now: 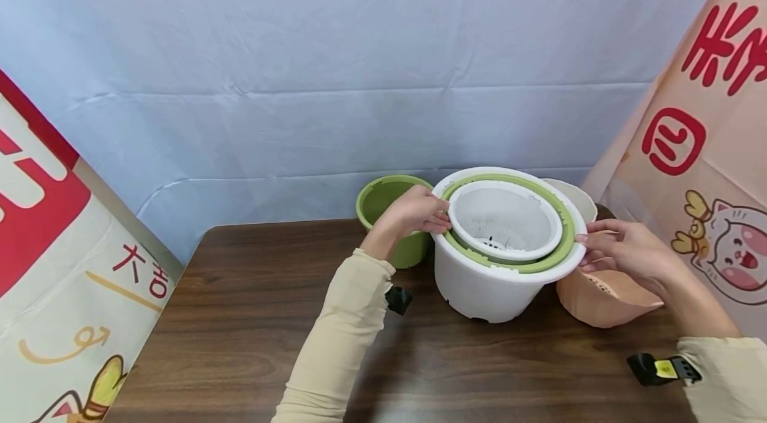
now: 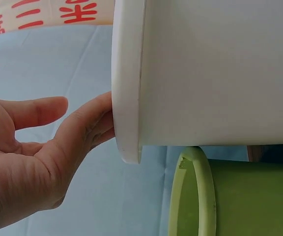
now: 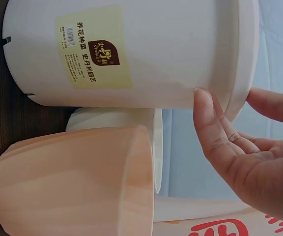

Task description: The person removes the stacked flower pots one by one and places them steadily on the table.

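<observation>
A large white flower pot [image 1: 479, 290] stands upright on the table. Nested inside it are a green pot [image 1: 542, 266] and a smaller white pot [image 1: 500, 213] with slots in its floor. At the left of the nested rims, my left hand [image 1: 413, 213] touches the edge with fairly straight fingers; its thumb [image 2: 43, 112] stands away from the pot in the left wrist view. On the other side, my right hand [image 1: 632, 253] pinches the large pot's rim, with the thumb [image 3: 205, 110] below it and a finger over the top. The left fingertips are hidden behind the rim.
Close behind my left hand stands a separate green pot [image 1: 413, 250]. To the right are a peach pot [image 1: 599, 306] with a wavy rim and a cream pot [image 1: 572, 196] behind it. A pale cloth [image 1: 299, 110] hangs along the table's back edge.
</observation>
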Available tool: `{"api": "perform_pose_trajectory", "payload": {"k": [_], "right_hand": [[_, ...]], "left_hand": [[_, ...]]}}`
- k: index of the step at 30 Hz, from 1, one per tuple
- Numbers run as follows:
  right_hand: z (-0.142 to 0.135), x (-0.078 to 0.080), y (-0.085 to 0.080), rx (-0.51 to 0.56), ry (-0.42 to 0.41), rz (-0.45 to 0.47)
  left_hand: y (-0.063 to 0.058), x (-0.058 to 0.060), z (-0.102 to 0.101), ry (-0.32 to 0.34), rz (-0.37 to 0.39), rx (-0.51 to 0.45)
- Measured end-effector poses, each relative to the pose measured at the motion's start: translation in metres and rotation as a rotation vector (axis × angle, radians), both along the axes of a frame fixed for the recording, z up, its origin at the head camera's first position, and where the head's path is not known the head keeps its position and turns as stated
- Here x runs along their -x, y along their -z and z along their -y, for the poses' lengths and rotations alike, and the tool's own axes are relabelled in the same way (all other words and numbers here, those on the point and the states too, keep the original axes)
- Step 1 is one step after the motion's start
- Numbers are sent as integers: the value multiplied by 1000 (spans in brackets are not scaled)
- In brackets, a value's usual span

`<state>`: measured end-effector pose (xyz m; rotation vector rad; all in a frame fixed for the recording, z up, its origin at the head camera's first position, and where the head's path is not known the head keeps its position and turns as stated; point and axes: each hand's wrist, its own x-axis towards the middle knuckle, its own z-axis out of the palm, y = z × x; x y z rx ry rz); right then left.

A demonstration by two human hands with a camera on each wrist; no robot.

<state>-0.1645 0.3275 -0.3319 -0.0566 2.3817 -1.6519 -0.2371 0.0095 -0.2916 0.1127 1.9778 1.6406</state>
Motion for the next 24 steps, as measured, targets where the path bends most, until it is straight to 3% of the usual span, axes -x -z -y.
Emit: {"api": "perform_pose_trajectory", "payload": {"k": [13, 24], "right_hand": [[-1, 1, 2, 26, 1, -16], [-2, 2, 4, 37, -3, -29]], "left_hand": [[4, 3, 2, 10, 25, -28], [9, 4, 9, -35, 96, -171]]}}
